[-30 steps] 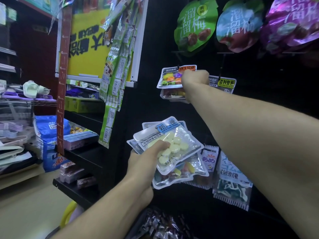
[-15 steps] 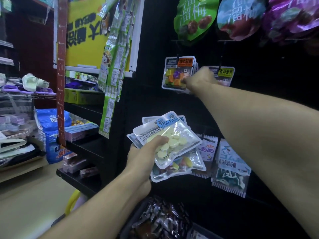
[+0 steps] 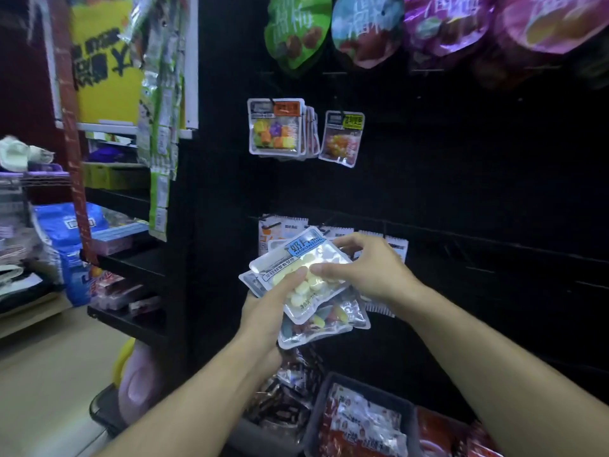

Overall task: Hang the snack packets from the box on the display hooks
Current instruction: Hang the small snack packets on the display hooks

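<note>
Left hand (image 3: pixel 263 311) grips fanned stack of snack packets (image 3: pixel 309 291) at chest height before black display board (image 3: pixel 461 192); top packet (image 3: pixel 301 263) clear, pale yellow tablets, blue label; right hand (image 3: pixel 365 268) pinches its edge

head-worn view, facing display wall (image 3: pixel 461 192), close

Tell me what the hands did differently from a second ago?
The right hand let go of the colourful candy packet, now hanging on its hook, and came down to the stack. Its fingers now take hold of the top packet of pale tablets. The left hand kept gripping the stack from below.
</note>
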